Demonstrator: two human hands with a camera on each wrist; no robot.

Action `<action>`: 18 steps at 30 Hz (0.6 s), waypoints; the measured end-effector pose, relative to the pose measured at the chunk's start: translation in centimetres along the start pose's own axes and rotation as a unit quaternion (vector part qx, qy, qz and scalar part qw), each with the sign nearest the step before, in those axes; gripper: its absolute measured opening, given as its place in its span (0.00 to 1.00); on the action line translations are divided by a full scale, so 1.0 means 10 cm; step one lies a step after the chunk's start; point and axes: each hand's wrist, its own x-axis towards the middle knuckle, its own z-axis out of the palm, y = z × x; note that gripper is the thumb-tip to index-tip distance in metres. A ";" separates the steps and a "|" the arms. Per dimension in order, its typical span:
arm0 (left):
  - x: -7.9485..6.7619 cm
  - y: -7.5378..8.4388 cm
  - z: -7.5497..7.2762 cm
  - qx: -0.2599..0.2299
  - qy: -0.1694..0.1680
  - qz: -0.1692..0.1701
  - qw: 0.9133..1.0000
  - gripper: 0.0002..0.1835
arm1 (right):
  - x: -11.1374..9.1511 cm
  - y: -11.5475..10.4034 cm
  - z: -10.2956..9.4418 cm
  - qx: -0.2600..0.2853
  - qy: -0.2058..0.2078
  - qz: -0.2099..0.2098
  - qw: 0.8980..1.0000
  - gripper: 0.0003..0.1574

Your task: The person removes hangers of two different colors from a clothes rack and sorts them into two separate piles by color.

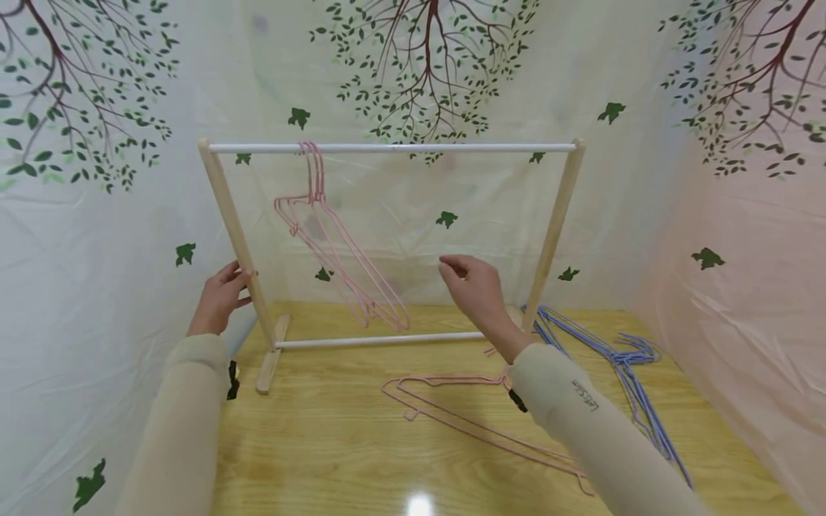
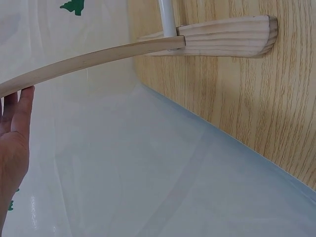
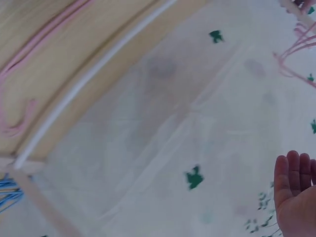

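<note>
The post (image 1: 227,215) is best steadied by the left hand (image 1: 221,295), fingers straight. The right hand (image 1: 477,285), fingers together, is held empty.

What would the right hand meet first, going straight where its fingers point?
The right hand would likely meet the pink hangers on the white rail first, though depth is unclear.

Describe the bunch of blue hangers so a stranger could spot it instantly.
Find the clothes rack standing on the wood-grain table. Look beside the foot of its right-hand post. The bunch of blue hangers lies there, set apart by colour from the pink hangers nearby.
</note>
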 end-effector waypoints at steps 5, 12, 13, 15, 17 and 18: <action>0.02 0.01 0.00 -0.004 -0.002 -0.002 1.000 0.35 | 0.10 -0.36 0.25 0.019 -0.046 -0.004 0.999 0.19; 0.04 -0.02 -0.02 -0.010 0.005 -0.010 1.000 0.36 | 0.19 -0.66 0.58 0.036 -0.086 0.020 0.995 0.19; 0.04 -0.01 -0.01 -0.011 0.004 -0.010 1.000 0.35 | 0.20 -0.68 0.61 0.036 -0.089 0.024 0.995 0.19; 0.05 -0.01 -0.01 -0.010 0.002 -0.009 1.000 0.35 | 0.22 -0.71 0.66 0.038 -0.093 0.034 0.994 0.19; 0.04 -0.01 -0.01 -0.009 0.001 -0.009 1.000 0.35 | 0.22 -0.73 0.71 0.040 -0.097 0.045 0.993 0.18; 0.03 -0.01 -0.01 -0.007 0.002 -0.009 1.000 0.35 | 0.23 -0.74 0.73 0.040 -0.097 0.047 0.993 0.18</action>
